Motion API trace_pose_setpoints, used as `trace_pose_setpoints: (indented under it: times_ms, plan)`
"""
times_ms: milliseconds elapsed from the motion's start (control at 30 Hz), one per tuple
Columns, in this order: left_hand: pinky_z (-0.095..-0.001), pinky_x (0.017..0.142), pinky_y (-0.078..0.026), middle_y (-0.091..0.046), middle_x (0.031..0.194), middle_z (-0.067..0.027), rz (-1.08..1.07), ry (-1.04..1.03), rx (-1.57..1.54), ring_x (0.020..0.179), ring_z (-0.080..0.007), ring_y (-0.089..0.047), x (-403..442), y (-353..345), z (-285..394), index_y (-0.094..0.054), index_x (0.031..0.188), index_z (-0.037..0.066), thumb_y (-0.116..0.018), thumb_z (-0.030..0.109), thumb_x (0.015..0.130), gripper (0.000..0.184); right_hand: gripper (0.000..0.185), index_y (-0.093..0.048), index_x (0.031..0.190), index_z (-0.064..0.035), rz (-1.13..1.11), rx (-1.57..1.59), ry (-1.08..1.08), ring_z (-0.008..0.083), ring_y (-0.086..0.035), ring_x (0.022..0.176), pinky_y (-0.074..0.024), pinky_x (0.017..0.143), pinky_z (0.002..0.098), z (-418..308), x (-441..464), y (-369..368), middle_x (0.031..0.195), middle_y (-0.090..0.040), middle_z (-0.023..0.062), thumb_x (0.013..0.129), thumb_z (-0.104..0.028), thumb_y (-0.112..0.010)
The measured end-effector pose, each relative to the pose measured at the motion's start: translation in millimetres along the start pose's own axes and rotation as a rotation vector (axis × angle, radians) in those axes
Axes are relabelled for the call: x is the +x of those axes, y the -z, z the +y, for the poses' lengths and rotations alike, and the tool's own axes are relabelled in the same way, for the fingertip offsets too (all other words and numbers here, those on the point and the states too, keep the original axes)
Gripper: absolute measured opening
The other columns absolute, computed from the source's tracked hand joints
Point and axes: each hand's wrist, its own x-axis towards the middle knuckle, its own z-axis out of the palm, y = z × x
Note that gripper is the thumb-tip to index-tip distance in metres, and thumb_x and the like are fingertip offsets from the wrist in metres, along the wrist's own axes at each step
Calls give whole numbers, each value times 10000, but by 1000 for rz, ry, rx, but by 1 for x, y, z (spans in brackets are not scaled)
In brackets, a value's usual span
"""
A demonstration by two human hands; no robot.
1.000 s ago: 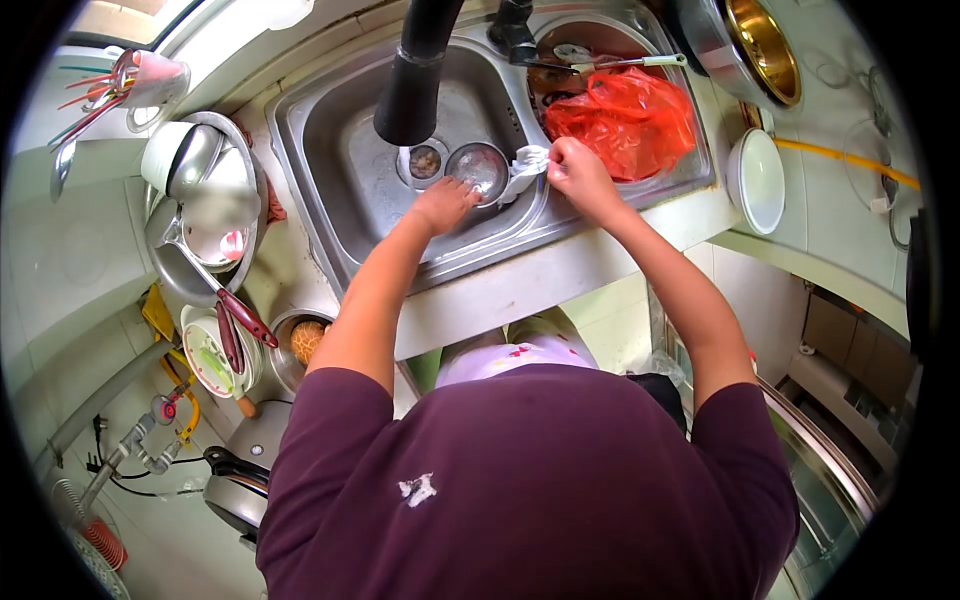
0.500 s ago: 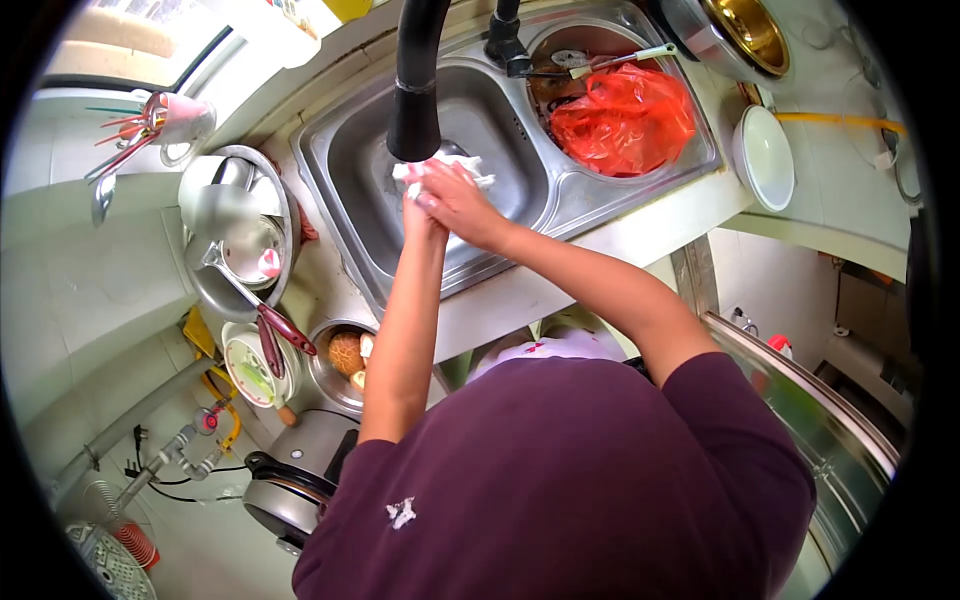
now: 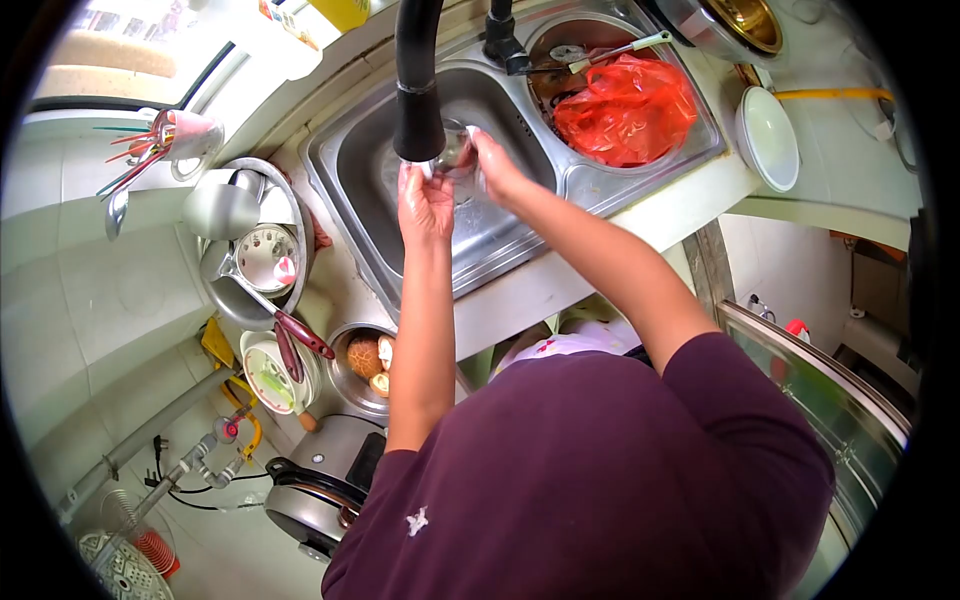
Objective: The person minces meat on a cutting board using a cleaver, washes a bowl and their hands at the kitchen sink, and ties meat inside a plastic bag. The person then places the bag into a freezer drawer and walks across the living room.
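Note:
My left hand (image 3: 427,205) is just below the mouth of the black faucet (image 3: 418,120), fingers pointing up and curled, with a bit of white at the fingertips. To its right, my right hand (image 3: 496,168) has its fingers bent inward, and white shows along them too. Between the hands is a shiny, see-through rounded shape (image 3: 458,150); I cannot tell whether it is a clear vessel or running water. Both hands are over the large steel basin (image 3: 500,215) of the sink. The faucet partly hides what they hold.
A red plastic bag (image 3: 628,112) fills the smaller basin, a white-handled tool (image 3: 630,46) across it. A white bowl (image 3: 768,140) stands at right. At left are a steel basin of dishes (image 3: 300,205), a ladle with a red handle (image 3: 305,335) and a bowl with mushrooms (image 3: 343,385).
The hands were pressed together over a white wad; now they are apart, with the right one further right and up. The shiny rounded shape shows between them. The view has shifted slightly.

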Motion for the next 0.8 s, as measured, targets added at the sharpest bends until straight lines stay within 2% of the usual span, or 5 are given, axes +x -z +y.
trace_pose_setpoints:
  times_ms: [100,133,400,567,800]
  plan:
    - [-361,853,-528,-611,1137,-74,-54,-117,75,977,-187,-615,8,-9,-6,-496,1253,52,-531,52,910,345,568,-265,1453,4,144,-208,218,225,-475,1195,-315,1062,342,8,-26,-29,1282,-520,132,980,-255,-446]
    - [-349,844,-528,-611,1137,-74,-107,-188,146,971,-184,-615,17,-5,-8,-500,1251,51,-538,57,902,351,600,-200,1458,38,116,-411,389,338,-241,1402,-197,1147,390,7,-39,-36,1472,-279,261,964,-204,-439]
    - [-274,797,-500,-636,992,-15,-84,116,500,872,-125,-624,-21,-22,18,-555,1139,70,-619,157,884,277,347,-564,1237,-23,-78,-956,1002,364,-493,1213,-386,1041,445,-43,-26,-32,1249,-584,162,914,-120,-484]
    - [-348,991,-445,-610,1167,-49,-309,264,481,1095,-180,-589,-15,-30,36,-500,1245,35,-570,120,914,349,392,-580,1198,3,-97,-250,203,124,-588,965,-458,872,275,-55,24,-2,1113,-637,48,958,-307,-564]
    - [-342,851,-501,-633,1054,-54,91,-56,517,981,-183,-611,47,11,11,-590,1099,57,-547,251,947,250,245,-605,758,-112,62,217,-54,80,-513,601,-407,536,268,-53,-11,-7,674,-572,-36,890,-303,-684]
